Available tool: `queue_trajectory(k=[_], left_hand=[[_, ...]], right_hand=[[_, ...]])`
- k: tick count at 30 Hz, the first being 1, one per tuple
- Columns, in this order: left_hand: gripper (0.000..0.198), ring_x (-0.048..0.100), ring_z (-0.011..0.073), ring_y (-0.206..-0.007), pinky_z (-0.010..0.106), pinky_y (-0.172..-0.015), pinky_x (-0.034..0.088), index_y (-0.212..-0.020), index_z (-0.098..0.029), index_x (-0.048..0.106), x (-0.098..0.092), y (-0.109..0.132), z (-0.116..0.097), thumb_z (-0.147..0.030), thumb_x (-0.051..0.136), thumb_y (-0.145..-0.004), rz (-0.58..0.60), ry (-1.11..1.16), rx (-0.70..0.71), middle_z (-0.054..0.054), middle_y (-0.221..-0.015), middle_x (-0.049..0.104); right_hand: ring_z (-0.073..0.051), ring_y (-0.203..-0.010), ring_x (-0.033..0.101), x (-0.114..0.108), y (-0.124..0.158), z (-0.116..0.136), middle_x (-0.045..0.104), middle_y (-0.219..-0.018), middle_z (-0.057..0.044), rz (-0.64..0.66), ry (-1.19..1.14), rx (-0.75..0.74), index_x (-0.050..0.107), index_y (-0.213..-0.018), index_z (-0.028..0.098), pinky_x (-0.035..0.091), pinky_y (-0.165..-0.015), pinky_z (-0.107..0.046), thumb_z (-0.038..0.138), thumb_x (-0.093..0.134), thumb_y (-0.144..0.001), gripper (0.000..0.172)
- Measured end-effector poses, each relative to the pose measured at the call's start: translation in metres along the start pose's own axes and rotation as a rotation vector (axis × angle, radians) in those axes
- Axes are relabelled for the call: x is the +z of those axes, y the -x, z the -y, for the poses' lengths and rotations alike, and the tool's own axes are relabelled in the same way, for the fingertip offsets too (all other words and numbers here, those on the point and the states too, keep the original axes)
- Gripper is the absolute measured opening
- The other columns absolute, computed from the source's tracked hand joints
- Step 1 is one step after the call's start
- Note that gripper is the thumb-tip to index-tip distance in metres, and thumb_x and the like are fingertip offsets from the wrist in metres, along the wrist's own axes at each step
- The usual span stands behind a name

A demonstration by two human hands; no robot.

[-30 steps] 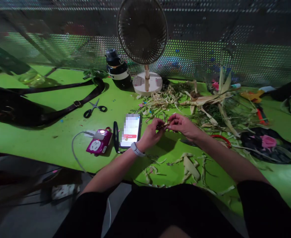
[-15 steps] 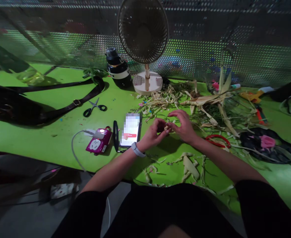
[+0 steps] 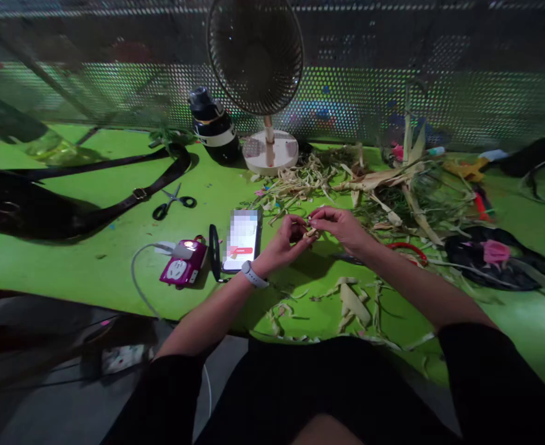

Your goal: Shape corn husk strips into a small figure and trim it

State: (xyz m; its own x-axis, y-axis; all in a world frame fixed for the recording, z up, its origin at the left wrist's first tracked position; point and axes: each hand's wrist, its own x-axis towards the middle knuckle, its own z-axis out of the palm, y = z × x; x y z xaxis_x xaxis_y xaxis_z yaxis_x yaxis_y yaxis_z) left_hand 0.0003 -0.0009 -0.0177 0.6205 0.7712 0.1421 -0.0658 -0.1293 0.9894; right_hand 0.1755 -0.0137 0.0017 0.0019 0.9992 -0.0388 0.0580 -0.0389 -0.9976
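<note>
Above the green table (image 3: 295, 321), my left hand (image 3: 287, 247) is closed, with thumb and fingers pinching a small piece of dried corn husk (image 3: 311, 234). My right hand (image 3: 339, 228) meets it from the right, thumb and fingertips pressed together on the upper part of the same pale piece. Its exact shape is too small to make out. Left of my hands stands a phone (image 3: 242, 238) with a lit screen. Below them lie husk scraps (image 3: 353, 303), and beyond is a heap of husk strips (image 3: 309, 176). Red-handled pliers (image 3: 409, 250) lie partly under my right forearm.
A fan (image 3: 270, 151) and a dark bottle (image 3: 214, 133) stand at the back. Scissors (image 3: 174, 201), a purple power adapter (image 3: 184, 264) with a cable, and a black bag (image 3: 31, 204) are on the left. A black plastic bundle with a pink flower (image 3: 495, 252) lies right.
My right hand's fingers have closed from a spread pose into a pinch on the husk piece. The whole view has shifted slightly.
</note>
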Motion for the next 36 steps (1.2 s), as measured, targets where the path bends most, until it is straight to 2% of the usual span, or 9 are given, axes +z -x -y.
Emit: queue_trajectory(k=[4, 7, 10, 14, 20, 23, 26, 31, 36], left_hand=[[0.035, 0.053, 0.0098, -0.069, 0.023, -0.064, 0.044, -0.104, -0.016, 0.052, -0.005, -0.001, -0.003, -0.040, 0.065, -0.082, 0.123, 0.068, -0.151, 0.001, -0.082, 0.056], [0.031, 0.049, 0.0079, -0.065, 0.021, -0.061, 0.041, -0.094, -0.014, 0.063, -0.008, -0.001, -0.008, -0.039, 0.069, -0.078, 0.202, 0.215, -0.296, 0.000, -0.079, 0.056], [0.027, 0.046, 0.0062, -0.060, 0.020, -0.059, 0.038, -0.087, -0.014, 0.065, -0.006, 0.000, -0.011, -0.035, 0.074, -0.073, 0.160, 0.350, -0.404, -0.002, -0.071, 0.053], [0.024, 0.048, 0.0058, -0.059, 0.019, -0.057, 0.038, -0.085, -0.013, 0.066, 0.000, 0.001, -0.014, -0.027, 0.075, -0.069, 0.089, 0.460, -0.493, -0.002, -0.070, 0.054], [0.023, 0.046, 0.0069, -0.055, 0.018, -0.051, 0.037, -0.074, -0.013, 0.064, 0.011, 0.002, -0.012, -0.035, 0.068, -0.071, -0.077, 0.513, -0.514, 0.000, -0.067, 0.059], [0.033, 0.038, 0.0043, -0.048, 0.018, -0.044, 0.028, -0.074, -0.012, 0.066, 0.012, 0.003, -0.009, -0.045, 0.069, -0.072, -0.074, 0.443, -0.465, -0.001, -0.064, 0.058], [0.040, 0.032, 0.0024, -0.043, 0.019, -0.041, 0.019, -0.075, -0.012, 0.068, 0.012, 0.003, -0.006, -0.052, 0.071, -0.071, 0.012, 0.425, -0.467, -0.001, -0.063, 0.057], [0.038, 0.033, 0.0012, -0.045, 0.018, -0.043, 0.022, -0.081, -0.013, 0.070, 0.012, 0.003, -0.001, -0.048, 0.077, -0.068, 0.081, 0.491, -0.463, -0.001, -0.066, 0.057], [0.033, 0.039, 0.0031, -0.048, 0.018, -0.044, 0.023, -0.084, -0.014, 0.070, 0.007, 0.001, 0.000, -0.044, 0.074, -0.072, 0.018, 0.518, -0.354, -0.002, -0.062, 0.053]], right_hand=[[-0.014, -0.080, 0.059, 0.004, -0.001, -0.001, 0.066, -0.083, -0.002, -0.029, -0.085, 0.020, 0.066, -0.066, 0.018, 0.046, -0.082, -0.029, 0.032, 0.075, -0.062, 0.018], [-0.013, -0.075, 0.057, 0.006, -0.001, -0.005, 0.066, -0.082, -0.002, -0.002, -0.078, 0.035, 0.065, -0.065, 0.017, 0.046, -0.075, -0.026, 0.030, 0.073, -0.064, 0.015], [-0.012, -0.069, 0.055, 0.007, -0.002, -0.008, 0.065, -0.076, -0.001, 0.023, -0.084, 0.075, 0.065, -0.070, 0.016, 0.045, -0.067, -0.025, 0.029, 0.071, -0.066, 0.015], [-0.012, -0.069, 0.056, 0.007, -0.005, -0.012, 0.063, -0.072, 0.000, -0.006, -0.063, 0.003, 0.062, -0.071, 0.016, 0.046, -0.070, -0.026, 0.026, 0.068, -0.068, 0.011], [-0.015, -0.078, 0.058, 0.007, -0.005, -0.013, 0.062, -0.077, -0.002, -0.005, 0.110, -0.163, 0.061, -0.073, 0.016, 0.046, -0.080, -0.031, 0.026, 0.062, -0.074, 0.010], [-0.016, -0.081, 0.058, 0.009, -0.003, -0.013, 0.062, -0.080, -0.003, -0.011, 0.138, -0.198, 0.061, -0.071, 0.017, 0.045, -0.083, -0.032, 0.027, 0.061, -0.074, 0.011], [-0.015, -0.081, 0.057, 0.010, -0.001, -0.011, 0.062, -0.080, -0.003, 0.005, 0.119, -0.205, 0.061, -0.069, 0.017, 0.045, -0.082, -0.032, 0.028, 0.063, -0.072, 0.012], [-0.011, -0.062, 0.053, 0.011, 0.001, -0.008, 0.061, -0.073, 0.001, 0.061, -0.058, -0.037, 0.062, -0.072, 0.018, 0.044, -0.057, -0.024, 0.035, 0.071, -0.067, 0.020], [-0.011, -0.057, 0.055, 0.011, -0.002, -0.012, 0.063, -0.063, 0.000, 0.019, -0.272, 0.123, 0.062, -0.066, 0.017, 0.046, -0.060, -0.025, 0.053, 0.070, -0.069, 0.036]])
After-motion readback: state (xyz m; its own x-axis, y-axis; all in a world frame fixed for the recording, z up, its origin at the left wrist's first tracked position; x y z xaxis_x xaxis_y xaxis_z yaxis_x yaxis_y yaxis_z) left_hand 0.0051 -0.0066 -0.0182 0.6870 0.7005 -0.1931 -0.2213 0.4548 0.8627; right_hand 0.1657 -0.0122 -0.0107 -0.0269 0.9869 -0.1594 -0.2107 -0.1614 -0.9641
